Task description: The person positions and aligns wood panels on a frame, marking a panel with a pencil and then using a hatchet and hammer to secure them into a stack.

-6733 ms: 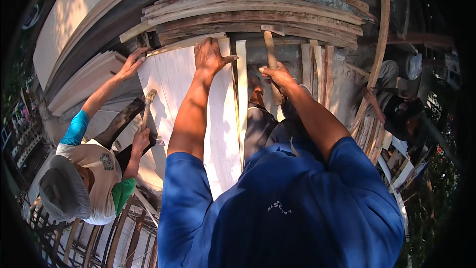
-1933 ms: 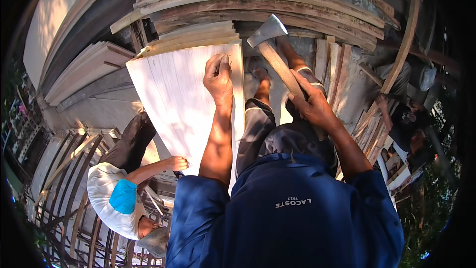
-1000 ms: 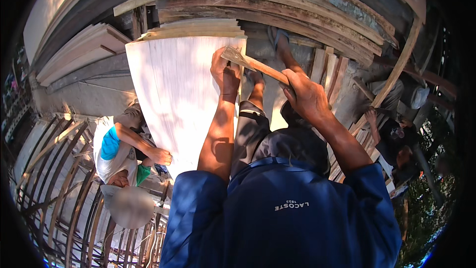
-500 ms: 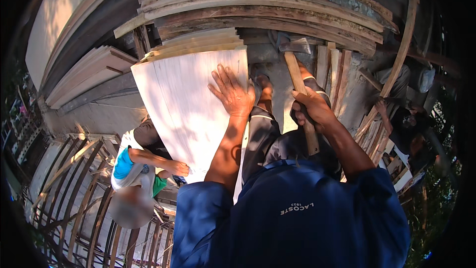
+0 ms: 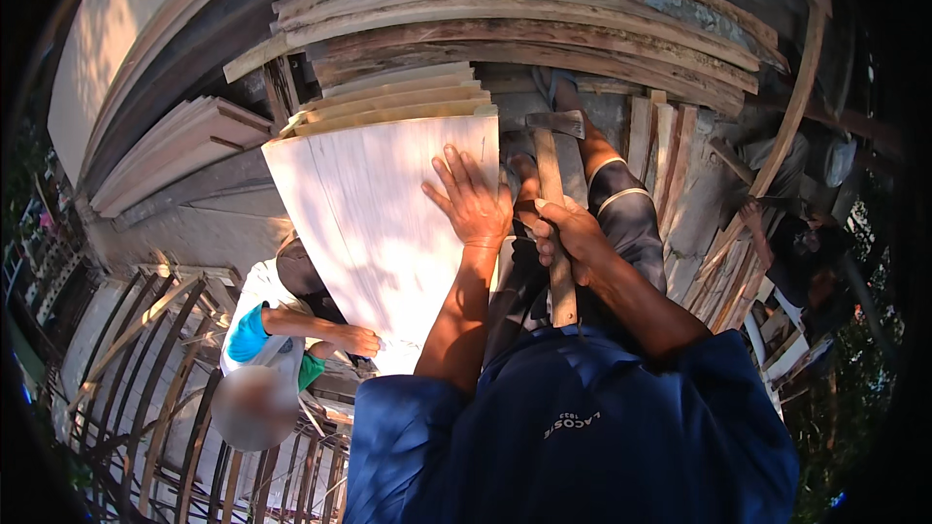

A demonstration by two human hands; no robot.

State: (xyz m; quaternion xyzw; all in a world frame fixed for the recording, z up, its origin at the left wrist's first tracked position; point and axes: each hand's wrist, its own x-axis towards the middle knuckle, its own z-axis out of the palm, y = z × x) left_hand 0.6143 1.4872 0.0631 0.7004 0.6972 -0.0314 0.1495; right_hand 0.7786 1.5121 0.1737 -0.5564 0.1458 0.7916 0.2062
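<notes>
My left hand (image 5: 473,202) lies flat with its fingers spread on the right part of a pale wooden panel (image 5: 354,218). My right hand (image 5: 575,235) is wrapped round the wooden handle of a hatchet (image 5: 550,167), whose metal head points away from me. The hatchet is to the right of the panel's edge, apart from it, above my legs. Beyond the panel's far edge, several more pale boards (image 5: 393,100) show in steps.
A co-worker (image 5: 272,320) on the left has a hand near the panel's near-left edge. Another person (image 5: 796,243) is at the far right. Long planks (image 5: 524,10) lie stacked across the back. Upright wood strips (image 5: 663,146) stand right of my leg; a slatted wooden frame (image 5: 146,369) is lower left.
My right hand has swung the hatchet to the left, closer to the panel's edge. My left hand stays flat on the panel. My right leg has shifted in view.
</notes>
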